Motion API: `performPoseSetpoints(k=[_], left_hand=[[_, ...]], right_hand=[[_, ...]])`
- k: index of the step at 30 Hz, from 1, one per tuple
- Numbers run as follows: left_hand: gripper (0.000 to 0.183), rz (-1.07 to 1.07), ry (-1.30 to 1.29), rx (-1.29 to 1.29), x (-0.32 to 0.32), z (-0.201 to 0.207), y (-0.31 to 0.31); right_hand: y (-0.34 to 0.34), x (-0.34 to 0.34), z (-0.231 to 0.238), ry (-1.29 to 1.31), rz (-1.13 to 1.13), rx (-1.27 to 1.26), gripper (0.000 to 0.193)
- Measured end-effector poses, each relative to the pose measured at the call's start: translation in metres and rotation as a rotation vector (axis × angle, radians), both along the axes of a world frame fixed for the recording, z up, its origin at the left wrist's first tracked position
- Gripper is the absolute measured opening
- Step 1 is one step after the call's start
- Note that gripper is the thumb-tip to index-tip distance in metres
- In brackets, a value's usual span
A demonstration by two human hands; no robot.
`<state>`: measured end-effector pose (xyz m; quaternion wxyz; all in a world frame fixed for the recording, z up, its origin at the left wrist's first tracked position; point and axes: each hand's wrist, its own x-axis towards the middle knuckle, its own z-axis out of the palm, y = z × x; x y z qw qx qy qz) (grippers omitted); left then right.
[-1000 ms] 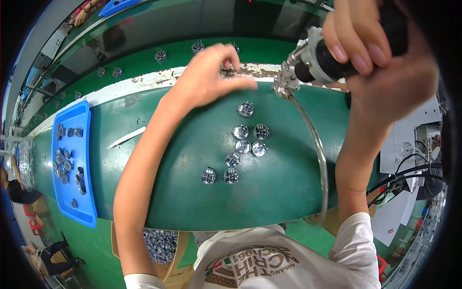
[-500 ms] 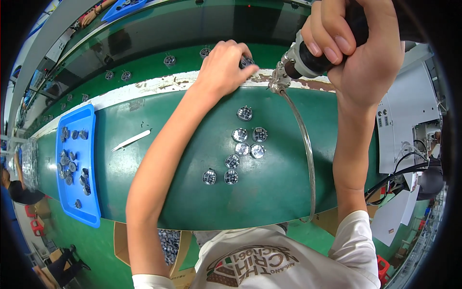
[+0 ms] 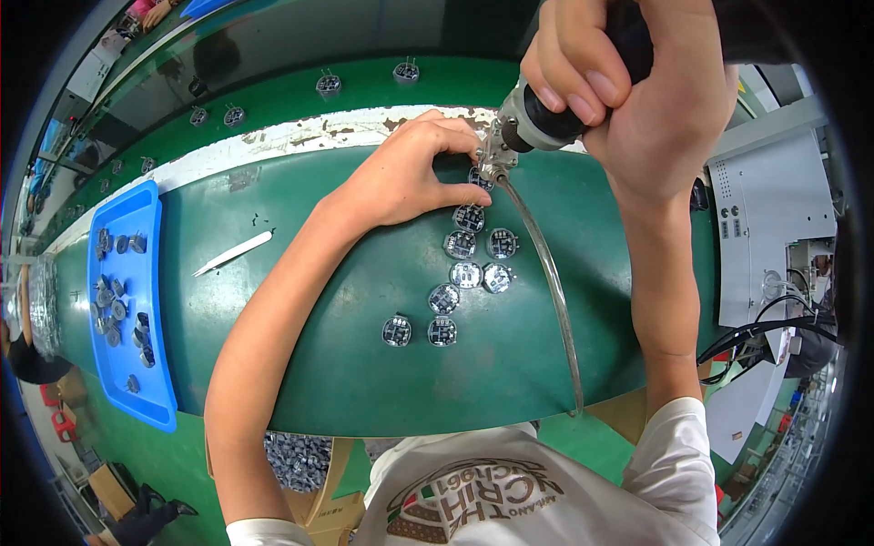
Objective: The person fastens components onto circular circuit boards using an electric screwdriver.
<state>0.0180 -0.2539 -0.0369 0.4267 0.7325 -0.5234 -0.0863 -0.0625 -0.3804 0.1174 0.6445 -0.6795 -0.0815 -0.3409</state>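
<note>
My left hand [image 3: 421, 173] curls its thumb and fingers around a small round electronic part [image 3: 481, 178] on the green work surface, at the top of a loose group of similar parts. In my right hand [image 3: 628, 100] is a black power screwdriver [image 3: 537, 120], with a metal nose and a clear tube [image 3: 550, 273] hanging from it. The metal nose is right above the part at my left hand, partly covering it; I cannot tell whether they touch. Several more round parts [image 3: 465, 275] lie nearer me, with dark and silvery components on top.
White tweezers [image 3: 233, 254] lie left of my left forearm. Farther left, a blue tray [image 3: 164, 364] holds several grey parts. Beyond a chipped white ledge [image 3: 300, 134], more round parts [image 3: 328, 84] sit on a green strip. A carton of small parts [image 3: 299, 460] stands below the front edge.
My left hand has brought the round part from the ledge down to the work surface beside the others. The screwdriver has shifted left and slightly nearer, over that part.
</note>
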Motion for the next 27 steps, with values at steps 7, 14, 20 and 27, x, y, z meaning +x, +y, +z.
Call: performPoseSetpoints(k=[7, 14, 20, 27], left_hand=[[0.04, -0.004, 0.008, -0.031, 0.001, -0.003, 0.0], [0.041, 0.0, 0.036, -0.016, 0.0, -0.002, -0.001], [0.043, 0.026, 0.001, -0.019, 0.001, -0.005, -0.001], [0.044, 0.004, -0.003, -0.008, 0.003, -0.005, -0.002]], right_hand=[[0.017, -0.004, 0.006, 0.101, -0.079, 0.03, 0.025], [0.016, 0.0, 0.004, 0.077, -0.076, 0.031, 0.026], [0.011, 0.0, 0.002, 0.082, -0.084, -0.067, 0.031], [0.004, 0.004, -0.004, 0.007, 0.004, -0.033, 0.035]])
